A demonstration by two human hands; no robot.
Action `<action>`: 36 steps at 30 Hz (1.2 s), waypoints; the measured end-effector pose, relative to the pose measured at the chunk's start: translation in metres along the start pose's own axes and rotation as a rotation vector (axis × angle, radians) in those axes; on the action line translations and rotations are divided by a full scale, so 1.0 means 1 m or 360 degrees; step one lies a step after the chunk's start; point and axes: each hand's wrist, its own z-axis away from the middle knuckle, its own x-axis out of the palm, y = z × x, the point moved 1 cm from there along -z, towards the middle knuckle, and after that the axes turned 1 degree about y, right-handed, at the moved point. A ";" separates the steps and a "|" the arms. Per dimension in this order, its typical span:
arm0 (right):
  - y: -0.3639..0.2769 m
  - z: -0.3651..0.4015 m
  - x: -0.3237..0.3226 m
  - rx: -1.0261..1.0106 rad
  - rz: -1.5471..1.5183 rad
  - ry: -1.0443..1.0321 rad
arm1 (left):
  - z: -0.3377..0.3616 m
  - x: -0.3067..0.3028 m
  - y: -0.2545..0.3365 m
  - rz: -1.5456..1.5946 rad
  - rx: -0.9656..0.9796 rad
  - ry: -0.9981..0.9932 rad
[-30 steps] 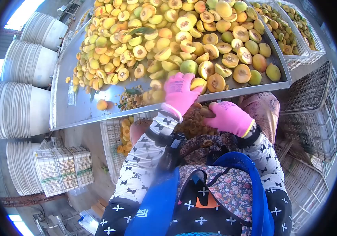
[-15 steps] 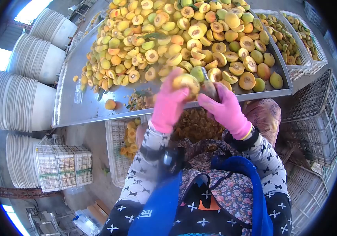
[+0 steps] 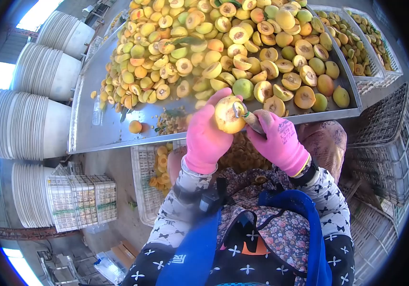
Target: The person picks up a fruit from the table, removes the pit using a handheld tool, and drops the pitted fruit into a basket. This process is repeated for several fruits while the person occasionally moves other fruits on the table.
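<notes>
The left hand (image 3: 205, 140) grasps a fruit half (image 3: 226, 120) at the near edge of the surface (image 3: 106, 133); the right hand (image 3: 281, 143) clasps a tool (image 3: 253, 122). The fruit half seems light, slick, bruisable, best cupped by its skin.

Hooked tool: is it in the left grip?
No, the right grip holds the hooked tool by its handle, while the left grip holds a cut fruit.

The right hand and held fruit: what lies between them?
In the head view, a tool with a curved end reaches from the right hand to the held fruit.
</notes>
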 end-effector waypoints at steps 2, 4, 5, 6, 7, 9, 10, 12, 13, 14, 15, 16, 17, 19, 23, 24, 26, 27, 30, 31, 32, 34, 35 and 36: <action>0.002 0.000 0.000 -0.0010 0.0071 -0.0089 | 0.001 -0.001 -0.006 -0.0691 0.0216 0.0018; 0.001 -0.001 -0.002 -0.0011 0.0146 -0.0145 | 0.003 -0.004 -0.013 -0.1058 0.0464 -0.0056; 0.001 -0.001 -0.003 -0.0014 0.0183 -0.0177 | 0.003 -0.006 -0.015 -0.1159 0.0592 -0.0123; 0.001 -0.001 -0.003 -0.0021 0.0218 -0.0200 | 0.003 -0.006 -0.014 -0.1309 0.0548 -0.0078; 0.002 -0.001 -0.003 -0.0028 0.0252 -0.0222 | 0.002 -0.006 -0.009 -0.1458 0.0501 -0.0034; 0.003 0.001 -0.001 -0.0050 0.0320 -0.0272 | 0.002 -0.002 -0.001 -0.1714 0.0499 -0.0009; 0.004 0.001 -0.001 -0.0064 0.0354 -0.0296 | 0.002 0.001 0.002 -0.1821 0.0546 -0.0032; 0.006 0.003 0.001 -0.0086 0.0402 -0.0340 | 0.002 -0.002 0.004 -0.1960 0.0594 -0.0100; 0.007 0.004 0.004 -0.0096 0.0414 -0.0361 | 0.002 -0.008 0.003 -0.1994 0.0597 -0.0142; 0.008 0.006 0.006 -0.0105 0.0426 -0.0383 | 0.003 -0.012 0.003 -0.2026 0.0597 -0.0185; 0.009 0.007 0.007 -0.0121 0.0420 -0.0386 | 0.004 -0.011 0.005 -0.2160 0.0624 -0.0188; 0.010 0.006 0.009 -0.0138 0.0416 -0.0387 | 0.004 -0.009 0.009 -0.2294 0.0654 -0.0192; 0.011 0.007 0.010 -0.0157 0.0411 -0.0387 | 0.004 -0.008 0.011 -0.2429 0.0685 -0.0196; 0.014 0.012 0.015 -0.0192 0.0451 -0.0392 | 0.006 -0.016 0.009 -0.2357 0.0715 -0.0228; 0.010 0.020 0.025 0.0077 0.0104 -0.0626 | 0.011 -0.034 -0.002 -0.2294 0.0707 -0.0226; 0.008 0.022 0.026 0.0126 -0.0038 -0.0614 | 0.011 -0.031 -0.004 -0.2294 0.0790 -0.0132; 0.002 0.026 0.028 0.0230 -0.0321 -0.0592 | 0.012 -0.022 -0.011 -0.2283 0.0949 0.0056; 0.000 0.027 0.029 0.0290 -0.0380 -0.0604 | 0.013 -0.019 -0.017 -0.2339 0.1011 0.0200; -0.007 0.024 0.027 0.0581 -0.0678 -0.0707 | 0.010 0.002 -0.043 -0.1170 0.0831 0.0731; -0.010 0.022 0.022 0.0763 -0.0854 -0.0794 | 0.009 0.002 -0.044 -0.1421 0.0941 0.0652; -0.011 0.022 0.018 0.0948 -0.1030 -0.0880 | 0.006 0.002 -0.044 -0.1671 0.1048 0.0568; -0.011 0.024 0.016 0.1009 -0.1213 -0.0921 | 0.005 0.002 -0.045 -0.1633 0.0938 0.0513; -0.010 0.025 0.017 0.0966 -0.1167 -0.0900 | 0.004 0.003 -0.044 -0.1347 0.0726 0.0542; -0.009 0.026 0.018 0.0924 -0.1119 -0.0878 | 0.002 0.004 -0.044 -0.1061 0.0513 0.0562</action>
